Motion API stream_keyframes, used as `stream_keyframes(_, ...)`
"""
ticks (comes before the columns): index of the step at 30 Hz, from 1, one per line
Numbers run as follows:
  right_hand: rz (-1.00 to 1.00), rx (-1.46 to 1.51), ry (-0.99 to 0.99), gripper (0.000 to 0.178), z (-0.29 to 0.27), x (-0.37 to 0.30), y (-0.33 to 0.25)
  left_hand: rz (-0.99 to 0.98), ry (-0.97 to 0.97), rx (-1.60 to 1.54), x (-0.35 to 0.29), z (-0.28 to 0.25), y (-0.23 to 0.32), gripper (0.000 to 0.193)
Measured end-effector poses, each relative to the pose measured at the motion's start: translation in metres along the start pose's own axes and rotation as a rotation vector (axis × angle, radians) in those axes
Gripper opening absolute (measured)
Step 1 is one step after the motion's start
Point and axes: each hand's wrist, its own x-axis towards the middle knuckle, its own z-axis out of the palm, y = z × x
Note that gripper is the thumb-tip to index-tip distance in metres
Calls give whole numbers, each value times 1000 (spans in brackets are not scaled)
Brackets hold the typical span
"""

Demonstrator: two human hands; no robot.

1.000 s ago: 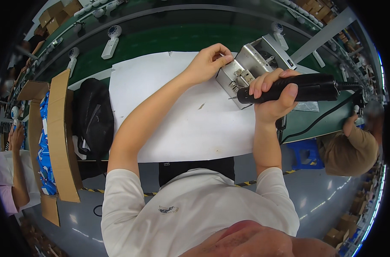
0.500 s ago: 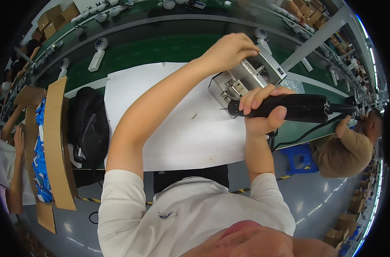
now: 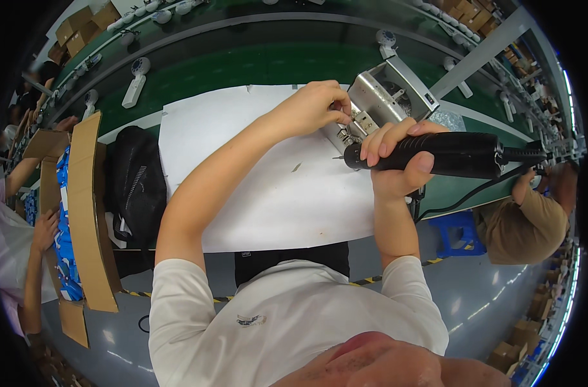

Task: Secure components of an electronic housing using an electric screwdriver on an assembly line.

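Observation:
My right hand (image 3: pixel 402 155) is wrapped around a black electric screwdriver (image 3: pixel 452 155), which lies roughly level with its thin bit pointing left. Behind the bit stands a silver box-shaped metal device (image 3: pixel 379 92), open at the top, with small metal fittings at its front; it looks like a screw feeder. My left hand (image 3: pixel 320 108) is at the left side of those fittings, thumb and fingers pinched together. Whatever is between its fingertips is hidden or too small to make out. Under both hands spreads a white sheet (image 3: pixel 262 206) on the bench.
A black bag (image 3: pixel 136 187) lies left of the sheet, beside an open cardboard box (image 3: pixel 87 219) of blue packets. Another person's hand (image 3: pixel 45 229) touches that box. Beyond runs a green conveyor belt (image 3: pixel 197 68) carrying white handheld fans (image 3: pixel 136 82). A blue stool (image 3: pixel 458 233) stands right.
My left hand has come down and left from the device's top to its front fittings. The screwdriver stays in my right hand. The fans on the belt have shifted slightly left.

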Motion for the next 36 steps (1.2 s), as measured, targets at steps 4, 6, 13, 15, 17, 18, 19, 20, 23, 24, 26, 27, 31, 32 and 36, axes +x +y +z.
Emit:
stream_keyframes(4, -21, 21, 5, 33, 1, 0, 1, 36, 27, -22, -2, 5, -5, 6)
stream_keyframes(6, -37, 51, 5, 31, 2, 1, 2, 68, 76, -53, -3, 8, -8, 6)
stream_keyframes(13, -29, 76, 7, 31, 4, 1, 1, 80, 134, 67, -6, 14, -7, 6)
stream_keyframes(15, -27, 72, 10, 31, 3, 1, 1, 56, 176, 81, -9, 17, -9, 6)
stream_keyframes(17, -26, 71, 10, 31, 3, 1, 1, 44, 199, 89, -11, 18, -8, 7)
stream_keyframes(18, -21, 68, 8, 32, 3, 0, 1, 24, 184, 110, -11, 18, -7, 7)
stream_keyframes(19, -16, 65, 7, 33, 3, 0, 1, 3, 170, 130, -12, 17, -6, 7)
stream_keyframes(20, -11, 61, 5, 34, 2, -1, 1, -18, 155, 151, -12, 17, -4, 7)
stream_keyframes(23, -5, 55, -1, 35, 3, -1, 0, -21, 151, 160, -14, 17, -4, 8)
stream_keyframes(24, -3, 50, -4, 35, 4, 0, 0, -3, 160, 149, -15, 18, -5, 9)
stream_keyframes(26, 0, 40, -10, 36, 5, 0, -1, 33, 177, 126, -16, 19, -7, 11)
stream_keyframes(27, 0, 39, -11, 36, 6, -1, -1, 33, 178, 125, -16, 20, -8, 11)
stream_keyframes(31, 5, 9, 0, 37, 5, -2, -2, 110, 221, 166, -15, 26, -12, 11)
stream_keyframes(32, 4, 8, 0, 37, 5, -2, -1, 111, 221, 166, -15, 26, -12, 11)
stream_keyframes(36, -30, 72, -6, 37, 4, -2, 2, 54, 375, -261, -10, 21, -11, 10)
